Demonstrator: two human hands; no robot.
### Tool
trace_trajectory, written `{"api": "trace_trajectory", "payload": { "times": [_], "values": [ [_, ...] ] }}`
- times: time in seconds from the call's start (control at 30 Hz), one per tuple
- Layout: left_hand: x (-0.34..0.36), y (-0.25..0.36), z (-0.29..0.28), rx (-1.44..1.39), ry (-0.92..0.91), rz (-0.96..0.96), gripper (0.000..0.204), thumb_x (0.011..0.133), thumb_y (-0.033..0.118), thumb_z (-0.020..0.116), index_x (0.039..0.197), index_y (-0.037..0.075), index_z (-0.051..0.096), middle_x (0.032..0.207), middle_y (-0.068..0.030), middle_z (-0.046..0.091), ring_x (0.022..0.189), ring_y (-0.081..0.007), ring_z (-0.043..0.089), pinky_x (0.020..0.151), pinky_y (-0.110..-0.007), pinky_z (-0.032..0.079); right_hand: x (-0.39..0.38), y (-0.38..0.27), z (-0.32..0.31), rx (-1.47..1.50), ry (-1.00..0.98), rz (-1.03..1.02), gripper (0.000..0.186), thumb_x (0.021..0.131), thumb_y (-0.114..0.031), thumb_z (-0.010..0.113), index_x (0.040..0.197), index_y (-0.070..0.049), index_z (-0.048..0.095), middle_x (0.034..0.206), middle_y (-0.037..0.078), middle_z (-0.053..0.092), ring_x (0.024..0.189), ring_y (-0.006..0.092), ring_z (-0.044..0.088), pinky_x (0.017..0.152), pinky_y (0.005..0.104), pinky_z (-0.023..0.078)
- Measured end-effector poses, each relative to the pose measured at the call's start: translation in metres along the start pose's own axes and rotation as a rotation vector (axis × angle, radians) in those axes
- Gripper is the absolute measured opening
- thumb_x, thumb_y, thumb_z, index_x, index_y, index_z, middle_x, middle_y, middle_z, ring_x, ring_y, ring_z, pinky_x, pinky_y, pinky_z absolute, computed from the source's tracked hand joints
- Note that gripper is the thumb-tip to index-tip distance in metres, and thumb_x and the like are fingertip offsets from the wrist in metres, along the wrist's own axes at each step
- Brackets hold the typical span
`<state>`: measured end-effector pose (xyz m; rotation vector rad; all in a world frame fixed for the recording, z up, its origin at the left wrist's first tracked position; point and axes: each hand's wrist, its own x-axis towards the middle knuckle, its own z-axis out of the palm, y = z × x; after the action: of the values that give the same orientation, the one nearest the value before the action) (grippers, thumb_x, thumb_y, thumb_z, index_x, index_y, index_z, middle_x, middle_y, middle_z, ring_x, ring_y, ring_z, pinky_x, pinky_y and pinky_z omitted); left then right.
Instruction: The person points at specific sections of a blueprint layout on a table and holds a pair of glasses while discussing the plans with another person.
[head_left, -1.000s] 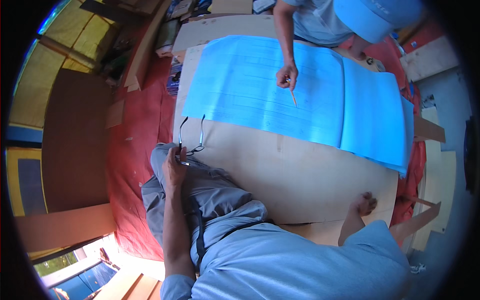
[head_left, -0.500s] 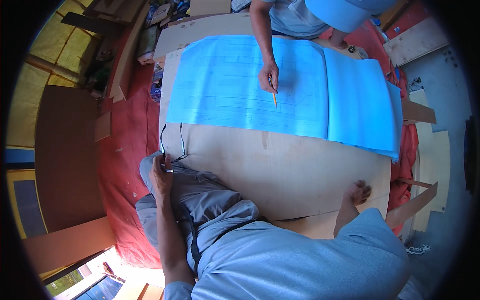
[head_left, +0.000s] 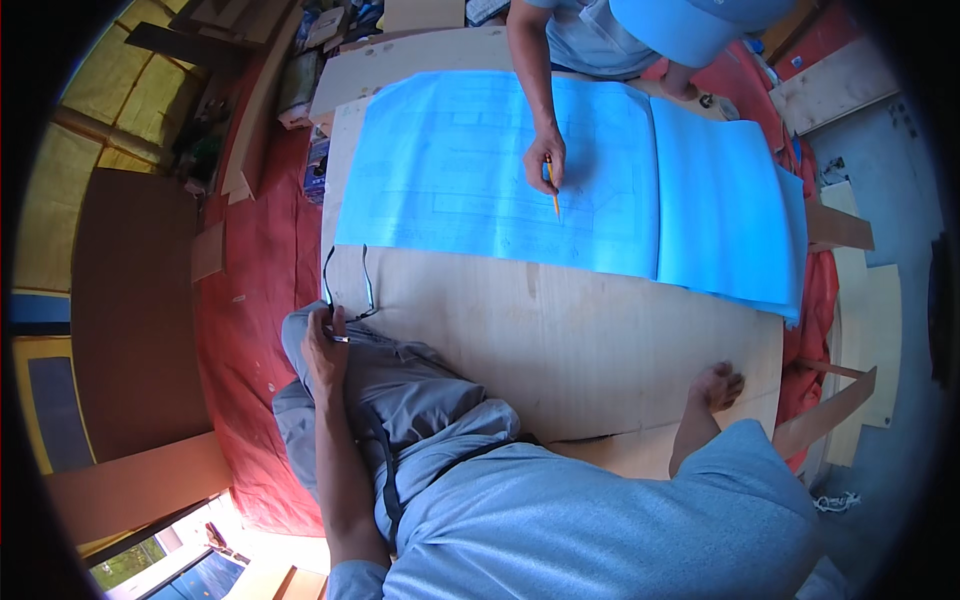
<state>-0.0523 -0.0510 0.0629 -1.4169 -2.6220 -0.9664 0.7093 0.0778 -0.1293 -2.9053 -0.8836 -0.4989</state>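
My left hand (head_left: 325,345) rests at my knee, its fingers closed on a pair of dark-framed eyeglasses (head_left: 369,290) with the temples spread and pointing away from me. A small pale, shiny thing shows by those fingers; I cannot make out its kind. To the right, my right hand (head_left: 718,387) leans on the plywood sheet (head_left: 560,320) with nothing in it, fingers partly foreshortened. Across from me, another person's hand (head_left: 546,160) holds a yellow pencil (head_left: 556,203), tip down, over a large blue-tinted sheet of drawings (head_left: 450,170).
The drawing's right part (head_left: 720,200) is folded or rolled, its edge raised. A person in a cap (head_left: 680,35) bends over the far side. Red sheeting (head_left: 260,350) hangs around the work surface. Brown boards (head_left: 135,320) stand left; wood strips (head_left: 835,410) jut out at right.
The other person's hand and pencil have shifted slightly right and down over the drawing. My two hands and the eyeglasses stay nearly in place.
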Motion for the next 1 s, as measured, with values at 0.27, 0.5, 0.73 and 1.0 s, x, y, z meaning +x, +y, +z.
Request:
{"api": "trace_trajectory", "payload": {
  "times": [0.27,0.5,0.73,1.0],
  "values": [
    [-0.002,-0.003,0.004,-0.036,0.015,-0.041,0.022,0.101,0.024,0.070,0.099,0.003,0.062,0.075,-0.0167,0.064,0.063,-0.0312,0.062,0.061,-0.043,0.048,0.001,-0.001,-0.005,0.038,0.005,-0.018,0.072,0.105,-0.058,0.033,0.153,-0.006,0.050,0.158,0.013,0.049,0.148,0.0283,0.042,0.121,0.0484,0.029],
    [-0.004,-0.011,-0.001,0.010,0.020,-0.064,0.021,0.100,0.023,0.071,0.098,0.004,0.062,0.076,-0.0167,0.065,0.066,-0.0316,0.064,0.062,-0.043,0.049,-0.006,-0.003,0.013,0.030,0.163,-0.061,0.068,0.105,-0.055,0.037,0.144,-0.002,0.055,0.149,0.016,0.055,0.144,0.0319,0.045,0.118,0.0496,0.034],
    [0.000,-0.012,0.005,-0.037,0.031,-0.043,0.021,0.099,0.023,0.072,0.098,0.005,0.062,0.080,-0.0163,0.067,0.072,-0.0360,0.068,0.065,-0.044,0.052,0.012,0.036,0.064,0.010,0.209,-0.106,0.066,0.102,-0.056,0.046,0.137,-0.003,0.061,0.142,0.018,0.060,0.134,0.0366,0.055,0.112,0.0548,0.041],
    [0.013,-0.002,-0.007,-0.051,0.062,-0.051,0.027,0.098,0.028,0.073,0.098,0.004,0.061,0.082,-0.0192,0.069,0.073,-0.0403,0.067,0.067,-0.047,0.052,0.008,0.037,0.061,-0.064,0.191,-0.169,0.055,0.103,-0.048,0.046,0.132,-0.004,0.061,0.142,0.021,0.059,0.134,0.0381,0.055,0.110,0.0540,0.044]
  ]
}}
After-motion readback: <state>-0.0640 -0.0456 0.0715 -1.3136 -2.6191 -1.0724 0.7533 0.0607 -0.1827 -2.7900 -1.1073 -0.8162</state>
